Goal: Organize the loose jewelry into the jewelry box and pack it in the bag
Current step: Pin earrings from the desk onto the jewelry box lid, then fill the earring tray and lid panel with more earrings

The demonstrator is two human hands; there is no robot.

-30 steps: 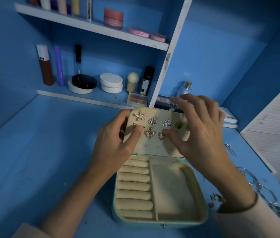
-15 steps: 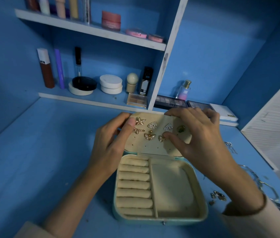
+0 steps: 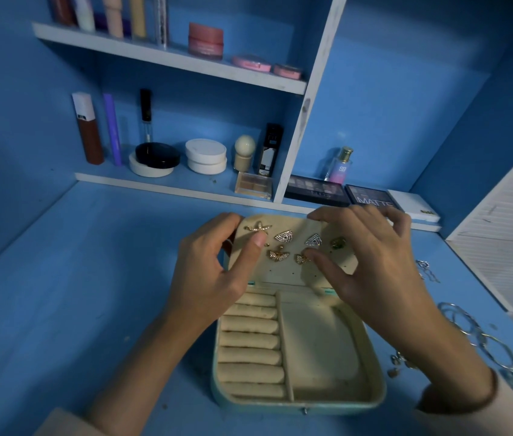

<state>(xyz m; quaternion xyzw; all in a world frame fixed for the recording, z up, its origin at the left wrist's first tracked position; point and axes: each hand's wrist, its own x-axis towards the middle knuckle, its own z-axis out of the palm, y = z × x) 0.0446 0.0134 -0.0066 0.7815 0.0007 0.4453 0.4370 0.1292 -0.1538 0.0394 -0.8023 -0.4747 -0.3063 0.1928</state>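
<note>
Head view: the jewelry box point(image 3: 299, 401) was seen lying open on the blue desk point(image 3: 91, 294), its base below and between the two wrists. Its raised earring panel point(image 3: 283, 273) was held by both hands. The left hand point(image 3: 214, 278) was curled round the panel's left edge, with the thumb pressed on the front just under a star-shaped earring point(image 3: 258, 228). The right hand point(image 3: 371, 272) was hooked over the top right edge, fingers bent behind it and the thumb laid on the front, touching a small gold earring point(image 3: 301, 259).

Between the two thumbs, two triangular stone-set earrings point(image 3: 284, 236) and a gold winged earring point(image 3: 278, 254) were pinned to the panel; a greenish earring point(image 3: 338, 242) was seen just under the right hand's fingers. Beneath the left palm, a row of ring rolls point(image 3: 250, 341) was visible in the base, and beside the right wrist an open compartment point(image 3: 318, 341).

Loose bangles point(image 3: 469, 328) and small pieces point(image 3: 398, 361) were left on the desk outside the right forearm. Cosmetics point(image 3: 205, 155) were ranged on shelves beyond the fingertips.
</note>
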